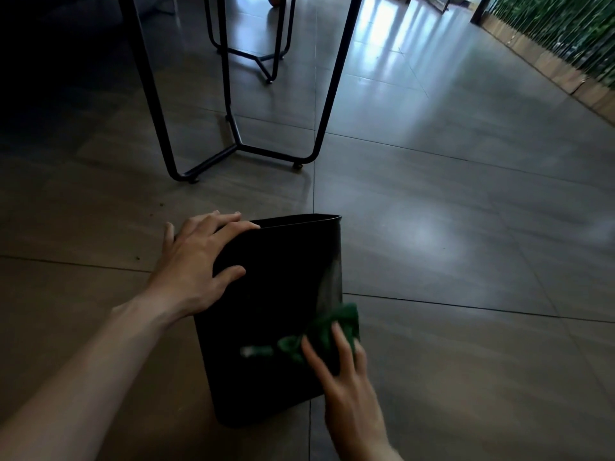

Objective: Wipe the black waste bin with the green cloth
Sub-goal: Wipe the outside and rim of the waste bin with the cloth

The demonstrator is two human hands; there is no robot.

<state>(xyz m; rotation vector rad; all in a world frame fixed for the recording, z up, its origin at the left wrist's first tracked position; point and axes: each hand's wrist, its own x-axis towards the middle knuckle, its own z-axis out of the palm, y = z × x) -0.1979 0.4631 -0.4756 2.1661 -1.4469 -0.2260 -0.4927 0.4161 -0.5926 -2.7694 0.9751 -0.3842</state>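
The black waste bin (273, 314) lies tipped on the tiled floor, its open mouth facing away from me. My left hand (196, 261) grips the bin's upper left corner near the rim, fingers spread over the edge. My right hand (342, 371) presses the bunched green cloth (329, 331) against the bin's right side, low near the base. The cloth is blurred, and part of it trails left across the bin's wall.
Black metal table legs (239, 148) stand on the floor just beyond the bin, with a second frame (266, 61) farther back. A low ledge with green plants (565, 44) runs along the right. Grey floor tiles (466, 227) stretch to the right of the bin.
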